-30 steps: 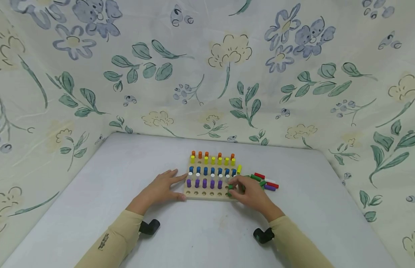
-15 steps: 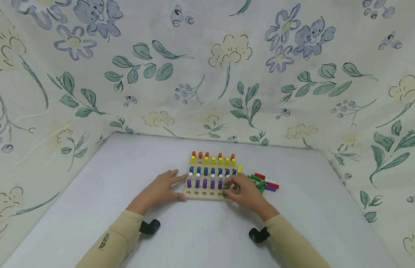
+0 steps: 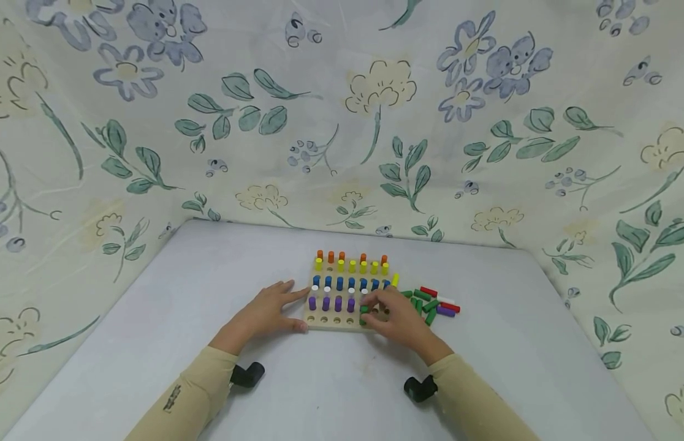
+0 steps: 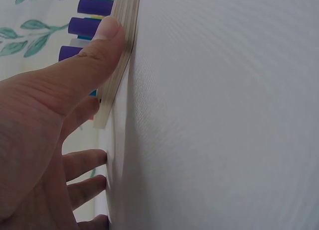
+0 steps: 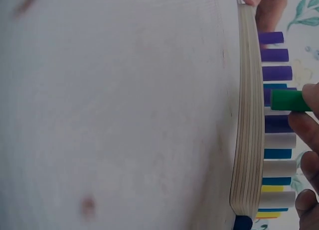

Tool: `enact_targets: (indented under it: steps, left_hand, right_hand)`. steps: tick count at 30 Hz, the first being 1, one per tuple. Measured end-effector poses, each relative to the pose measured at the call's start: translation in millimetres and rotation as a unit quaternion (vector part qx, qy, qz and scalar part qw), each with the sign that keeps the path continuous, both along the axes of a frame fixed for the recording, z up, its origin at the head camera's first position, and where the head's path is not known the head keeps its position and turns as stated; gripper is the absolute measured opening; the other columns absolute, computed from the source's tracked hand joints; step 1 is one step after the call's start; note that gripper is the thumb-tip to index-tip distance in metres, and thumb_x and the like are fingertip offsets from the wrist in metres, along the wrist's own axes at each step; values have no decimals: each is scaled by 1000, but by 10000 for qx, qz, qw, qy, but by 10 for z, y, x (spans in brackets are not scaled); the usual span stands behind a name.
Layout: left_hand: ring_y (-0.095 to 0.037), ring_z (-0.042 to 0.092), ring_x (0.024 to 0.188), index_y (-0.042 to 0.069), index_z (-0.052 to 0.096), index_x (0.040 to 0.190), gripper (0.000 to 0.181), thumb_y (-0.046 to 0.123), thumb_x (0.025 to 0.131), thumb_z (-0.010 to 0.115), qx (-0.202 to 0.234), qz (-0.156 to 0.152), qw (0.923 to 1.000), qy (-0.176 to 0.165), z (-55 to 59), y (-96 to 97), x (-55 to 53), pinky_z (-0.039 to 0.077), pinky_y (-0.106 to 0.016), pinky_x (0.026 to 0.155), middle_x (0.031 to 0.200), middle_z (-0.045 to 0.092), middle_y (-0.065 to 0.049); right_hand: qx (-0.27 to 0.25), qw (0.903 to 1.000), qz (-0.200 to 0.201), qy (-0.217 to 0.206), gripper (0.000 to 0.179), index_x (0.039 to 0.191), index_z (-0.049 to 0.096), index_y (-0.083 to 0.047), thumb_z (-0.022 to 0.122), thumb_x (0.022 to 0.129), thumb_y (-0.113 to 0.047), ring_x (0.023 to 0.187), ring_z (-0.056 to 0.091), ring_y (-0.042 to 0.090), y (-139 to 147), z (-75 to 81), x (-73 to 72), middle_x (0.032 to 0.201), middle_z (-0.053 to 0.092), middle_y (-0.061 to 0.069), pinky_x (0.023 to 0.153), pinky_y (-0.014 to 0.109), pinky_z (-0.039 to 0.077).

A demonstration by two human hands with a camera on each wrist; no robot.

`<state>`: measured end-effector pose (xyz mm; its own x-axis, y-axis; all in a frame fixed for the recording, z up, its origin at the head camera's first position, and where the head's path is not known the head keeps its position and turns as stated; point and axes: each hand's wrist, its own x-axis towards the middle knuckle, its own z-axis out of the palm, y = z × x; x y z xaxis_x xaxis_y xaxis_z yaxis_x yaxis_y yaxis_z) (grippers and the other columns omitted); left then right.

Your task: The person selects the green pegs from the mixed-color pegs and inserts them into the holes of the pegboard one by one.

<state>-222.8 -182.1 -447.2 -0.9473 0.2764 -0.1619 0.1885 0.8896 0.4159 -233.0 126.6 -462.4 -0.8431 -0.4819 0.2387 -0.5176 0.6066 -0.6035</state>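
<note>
A wooden pegboard (image 3: 330, 328) on the table bears rows of orange, yellow, blue, white and purple pegs. My left hand (image 3: 265, 311) lies at its left side with fingers spread. The thumb touches the near left corner, and the index finger reaches along the left edge. Between thumb and fingertips my right hand (image 3: 399, 318) pinches a green peg (image 5: 286, 100) above the front row of holes. In the right wrist view the green peg stays apart from the board, beside a purple peg (image 5: 279, 73). My right fingers hide some holes at the board's right end.
Loose green pegs (image 3: 431, 306), red pegs (image 3: 428, 292), a purple peg (image 3: 445, 312) and a white one lie right of the board. A yellow peg (image 3: 395, 280) is at its right edge. Behind the white table (image 3: 342, 386) hangs a flowered cloth (image 3: 342, 159).
My right hand has moved left along the board's front row with the green peg, uncovering more loose green pegs. The left hand stays in place. The head view has shifted very slightly.
</note>
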Motion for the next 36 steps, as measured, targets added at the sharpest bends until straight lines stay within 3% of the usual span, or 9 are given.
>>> enact_targets:
  steps: [7, 13, 22, 29, 36]
  left_hand:
    - [-49, 19, 150, 23, 46, 155, 89, 59, 80, 79, 4, -6, 10000, 3, 2, 8, 11, 23, -69, 117, 163, 28, -23]
    - [-49, 18, 151, 23, 45, 155, 89, 59, 80, 78, 43, -18, 10000, 19, -5, -6, 7, 22, -70, 117, 164, 27, -22]
    - [-49, 18, 151, 24, 45, 155, 89, 59, 81, 78, -11, -2, 10000, -10, -5, -5, 1, 22, -70, 117, 164, 27, -22]
    - [-48, 18, 151, 25, 45, 155, 89, 60, 80, 78, -8, 18, 10000, -12, -12, -13, -6, 22, -69, 117, 164, 27, -21]
    - [-48, 19, 151, 25, 46, 155, 88, 60, 81, 77, -27, 0, 10000, -11, -22, -17, -21, 23, -69, 117, 164, 28, -22]
  right_hand:
    - [52, 10000, 3, -17, 19, 111, 69, -24, 76, 94, -28, 98, 55, 10, -47, 0, -6, 102, 64, -15, 85, 31, 55]
    - [131, 9999, -31, -28, 19, 110, 70, -24, 77, 93, -28, 95, 53, 11, -105, 15, -14, 99, 64, -14, 82, 29, 53]
    - [5, 9996, 241, 139, 15, 106, 71, -22, 77, 93, -25, 90, 51, 15, -191, 32, -14, 95, 64, -13, 74, 26, 49]
    - [44, 9995, 298, 80, 17, 108, 72, -22, 76, 93, -26, 95, 55, 16, -259, 45, -2, 98, 68, -12, 81, 28, 52]
    - [290, 9993, 250, 40, 19, 110, 72, -22, 77, 93, -29, 93, 52, 15, -347, 70, -1, 97, 67, -12, 77, 26, 50]
